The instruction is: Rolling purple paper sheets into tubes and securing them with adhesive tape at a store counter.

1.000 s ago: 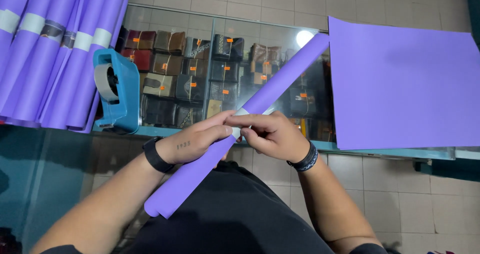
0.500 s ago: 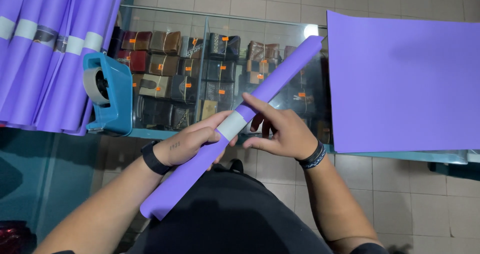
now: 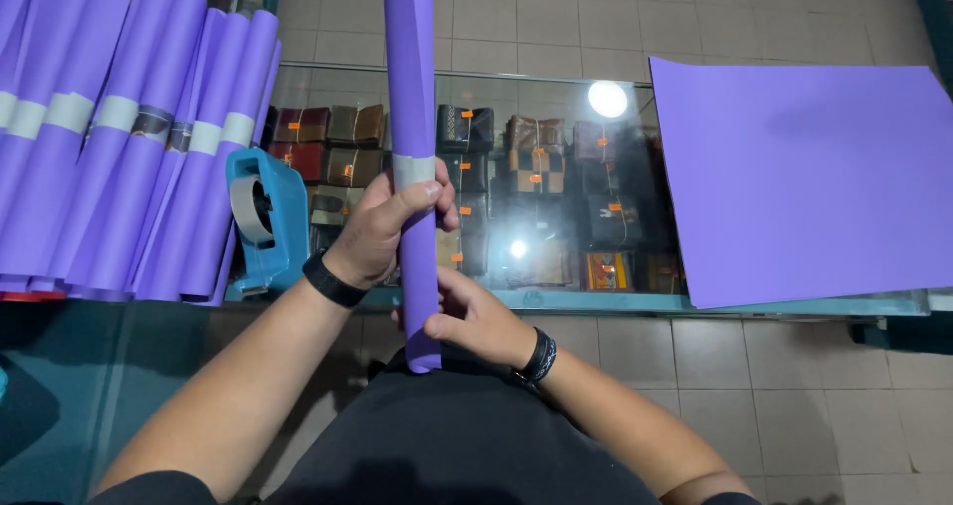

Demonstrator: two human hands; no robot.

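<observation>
I hold a rolled purple paper tube [image 3: 411, 88] upright in front of me, over the glass counter [image 3: 556, 296]. My left hand [image 3: 392, 225] wraps around its middle, just below a band of clear tape. Lower down, my right hand [image 3: 476, 316] grips the tube near its bottom end, close to my body. Both wrists wear dark bands.
Several taped purple rolls [image 3: 129, 147] lie stacked on the counter at the left. A blue tape dispenser [image 3: 263, 217] stands beside them. A flat purple sheet [image 3: 804, 177] lies on the right of the counter. Wallets show under the glass [image 3: 556, 167].
The roll has swung from a diagonal slant to upright. My left hand now grips around its middle, and my right hand has slid down to the bottom end.
</observation>
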